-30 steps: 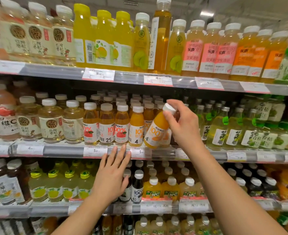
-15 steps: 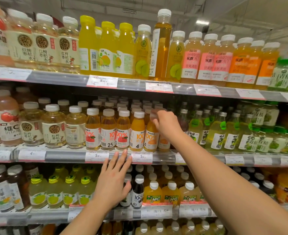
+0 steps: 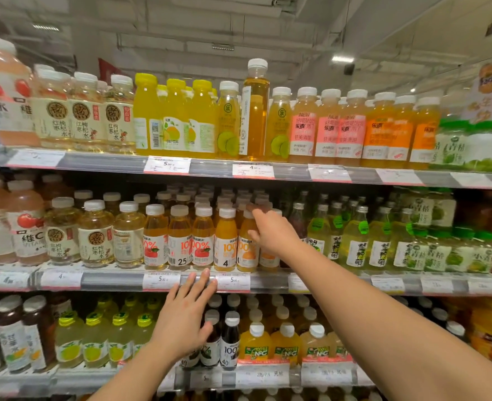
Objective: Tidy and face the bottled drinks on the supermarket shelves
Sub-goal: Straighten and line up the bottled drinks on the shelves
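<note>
The orange juice bottle (image 3: 246, 241) stands upright on the middle shelf (image 3: 114, 280), long axis vertical, second in a short front row of orange bottles; its label faces partly outward, showing "00%" and an orange fruit. The right hand (image 3: 272, 231) reaches in from the right and lies against this bottle's shoulder with fingers stretched toward the caps behind; whether it actually clasps the bottle I cannot tell. The left hand (image 3: 185, 316) hovers lower, fingers straight and spread, fingertips at the middle shelf's price rail, holding nothing.

Just left stands another orange bottle (image 3: 225, 241) marked "100%" and "4", then three apple juice bottles (image 3: 179, 237) with red "100%" labels, one showing "2.5". Price tags (image 3: 232, 282) on the rail read "5.80". The top shelf (image 3: 210, 166) carries yellow, amber and pink-labelled bottles above tags reading "5.00" and "4.80". On the lower shelf, squat orange bottles (image 3: 286, 345) are marked "100% NFC". Above is a pale ceiling with strip lights (image 3: 338, 58).
</note>
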`<action>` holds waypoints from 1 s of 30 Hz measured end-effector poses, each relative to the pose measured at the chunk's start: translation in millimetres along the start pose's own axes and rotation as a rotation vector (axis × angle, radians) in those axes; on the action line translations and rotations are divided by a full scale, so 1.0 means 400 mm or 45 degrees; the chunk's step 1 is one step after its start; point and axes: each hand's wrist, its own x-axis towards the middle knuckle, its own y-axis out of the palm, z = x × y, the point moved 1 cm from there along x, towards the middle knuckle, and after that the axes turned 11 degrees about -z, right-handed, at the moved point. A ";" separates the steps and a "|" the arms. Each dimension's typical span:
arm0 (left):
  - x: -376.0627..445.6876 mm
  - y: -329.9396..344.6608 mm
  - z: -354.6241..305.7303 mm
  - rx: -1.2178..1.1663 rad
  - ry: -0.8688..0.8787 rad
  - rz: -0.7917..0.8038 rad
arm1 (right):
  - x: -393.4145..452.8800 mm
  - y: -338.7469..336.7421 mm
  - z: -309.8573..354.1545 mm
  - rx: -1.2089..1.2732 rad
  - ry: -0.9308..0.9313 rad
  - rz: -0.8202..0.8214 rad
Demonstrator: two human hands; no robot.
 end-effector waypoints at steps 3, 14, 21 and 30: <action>0.007 -0.034 -0.008 0.028 -0.022 0.052 | -0.024 -0.039 -0.006 0.081 -0.051 -0.087; 0.025 -0.166 -0.087 -0.010 -0.092 0.119 | -0.161 -0.113 -0.076 0.141 -0.418 0.138; 0.079 -0.337 -0.122 -0.046 -0.070 -0.188 | -0.177 -0.150 -0.091 0.220 -0.480 0.061; 0.187 -0.519 -0.025 -0.002 -0.014 -0.539 | -0.119 -0.250 -0.064 0.160 -0.485 -0.124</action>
